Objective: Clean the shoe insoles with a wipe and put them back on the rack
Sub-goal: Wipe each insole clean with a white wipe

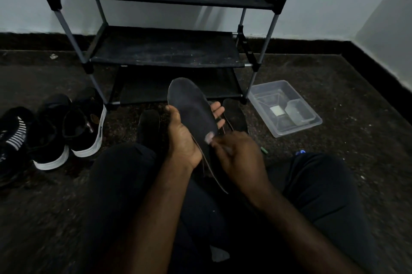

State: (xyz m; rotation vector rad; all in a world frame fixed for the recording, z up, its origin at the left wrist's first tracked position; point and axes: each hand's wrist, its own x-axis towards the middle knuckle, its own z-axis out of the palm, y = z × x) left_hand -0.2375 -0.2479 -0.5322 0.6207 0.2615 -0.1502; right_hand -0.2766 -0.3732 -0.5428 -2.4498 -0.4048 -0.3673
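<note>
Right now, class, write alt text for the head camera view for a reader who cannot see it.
A seated person's left hand holds a dark insole while the right hand pinches a small wipe against its lower end. Behind stand a black shoe rack, black sneakers on the left and a clear plastic tub on the right.

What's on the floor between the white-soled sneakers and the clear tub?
Head view: a dark insole left, a second insole right, the held insole raised between them.

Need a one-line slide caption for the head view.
Left hand holds a dark insole while right hand presses a wipe on it, shoe rack behind.
</note>
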